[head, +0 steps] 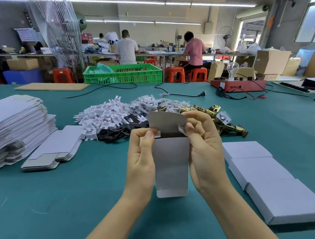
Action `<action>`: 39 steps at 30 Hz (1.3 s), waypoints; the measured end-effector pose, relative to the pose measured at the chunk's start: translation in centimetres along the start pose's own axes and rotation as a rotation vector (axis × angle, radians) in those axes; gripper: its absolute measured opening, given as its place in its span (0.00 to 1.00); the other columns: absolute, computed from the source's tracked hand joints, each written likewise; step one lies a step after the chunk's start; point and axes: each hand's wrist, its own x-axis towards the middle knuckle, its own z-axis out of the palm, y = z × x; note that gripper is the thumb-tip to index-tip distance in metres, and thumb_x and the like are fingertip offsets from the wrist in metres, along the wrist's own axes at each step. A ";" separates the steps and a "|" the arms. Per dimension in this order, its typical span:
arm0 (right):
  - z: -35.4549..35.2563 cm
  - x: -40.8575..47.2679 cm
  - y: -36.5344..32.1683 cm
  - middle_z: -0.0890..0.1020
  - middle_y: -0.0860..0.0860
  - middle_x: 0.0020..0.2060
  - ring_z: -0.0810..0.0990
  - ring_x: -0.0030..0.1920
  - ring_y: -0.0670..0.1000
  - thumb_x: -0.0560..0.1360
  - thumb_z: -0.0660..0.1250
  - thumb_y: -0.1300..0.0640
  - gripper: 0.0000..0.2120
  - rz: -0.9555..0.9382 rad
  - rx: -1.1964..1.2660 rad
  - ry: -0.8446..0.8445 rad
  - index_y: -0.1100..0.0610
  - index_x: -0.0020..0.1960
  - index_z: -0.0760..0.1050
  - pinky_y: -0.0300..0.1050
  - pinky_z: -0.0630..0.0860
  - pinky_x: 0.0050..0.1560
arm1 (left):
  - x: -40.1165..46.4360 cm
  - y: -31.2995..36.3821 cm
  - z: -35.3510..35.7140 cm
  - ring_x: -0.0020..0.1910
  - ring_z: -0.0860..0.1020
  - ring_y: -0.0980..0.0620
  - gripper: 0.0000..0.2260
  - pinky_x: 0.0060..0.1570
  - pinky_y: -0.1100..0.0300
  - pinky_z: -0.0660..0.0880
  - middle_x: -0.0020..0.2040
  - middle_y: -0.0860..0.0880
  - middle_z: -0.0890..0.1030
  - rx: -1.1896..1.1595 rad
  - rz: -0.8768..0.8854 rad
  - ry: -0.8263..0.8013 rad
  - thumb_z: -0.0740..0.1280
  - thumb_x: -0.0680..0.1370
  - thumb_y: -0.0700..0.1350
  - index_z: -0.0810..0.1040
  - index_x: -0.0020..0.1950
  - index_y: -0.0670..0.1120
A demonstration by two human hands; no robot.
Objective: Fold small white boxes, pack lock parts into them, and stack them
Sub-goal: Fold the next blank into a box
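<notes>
Both hands hold a small white box [171,164] upright above the green table [65,197], its top flap raised and its mouth open. My left hand [141,157] grips the box's left side, thumb on a side tab. My right hand [203,148] grips the right side and pinches the other tab. Behind the box lie heaps of lock parts: white plastic pieces [104,115], black plates [118,132], bagged parts [154,104] and brass latches [225,123]. Flat unfolded box blanks [8,126] are stacked at left. Three closed white boxes [275,176] lie in a row at right.
A smaller stack of flat blanks [53,146] lies beside the big one. Further back are a cardboard sheet [52,86], a black power cable [175,91], a red tester with a bulb [239,84] and a green crate [124,74]. People sit at far benches.
</notes>
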 end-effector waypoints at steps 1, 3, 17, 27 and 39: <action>0.1 -0.1 0.0 0.82 0.45 0.44 0.80 0.48 0.47 0.81 0.56 0.67 0.23 0.000 -0.008 -0.007 0.42 0.42 0.79 0.47 0.73 0.55 | 0.0 0.0 0.0 0.50 0.72 0.50 0.08 0.55 0.47 0.65 0.48 0.54 0.79 0.000 0.000 0.000 0.60 0.78 0.55 0.76 0.41 0.61; 0.2 -0.2 0.1 0.82 0.45 0.42 0.80 0.47 0.46 0.81 0.55 0.66 0.23 -0.006 -0.014 -0.017 0.43 0.40 0.78 0.49 0.73 0.54 | 0.0 0.0 -0.1 0.48 0.72 0.50 0.07 0.52 0.48 0.65 0.47 0.54 0.79 0.000 0.004 -0.005 0.60 0.78 0.56 0.76 0.42 0.61; 0.1 -0.6 0.0 0.76 0.51 0.38 0.73 0.41 0.47 0.76 0.63 0.50 0.07 -0.073 -0.146 -0.025 0.53 0.45 0.74 0.33 0.70 0.42 | -0.3 0.6 0.3 0.41 0.73 0.55 0.08 0.47 0.49 0.67 0.42 0.58 0.79 0.010 0.005 -0.051 0.60 0.77 0.57 0.76 0.41 0.61; -0.2 0.1 0.1 0.79 0.46 0.38 0.77 0.43 0.47 0.80 0.55 0.50 0.14 -0.108 -0.170 -0.045 0.51 0.42 0.76 0.40 0.73 0.48 | 0.5 1.6 1.3 0.45 0.74 0.49 0.14 0.50 0.45 0.72 0.43 0.49 0.77 0.059 -0.027 -0.041 0.57 0.78 0.61 0.74 0.42 0.54; -0.8 0.3 0.6 0.77 0.51 0.39 0.74 0.41 0.45 0.78 0.58 0.53 0.12 -0.057 -0.189 -0.031 0.62 0.47 0.73 0.34 0.72 0.43 | 0.8 1.6 2.6 0.35 0.70 0.64 0.13 0.38 0.66 0.68 0.41 0.54 0.70 0.089 -0.148 0.065 0.62 0.79 0.60 0.67 0.47 0.51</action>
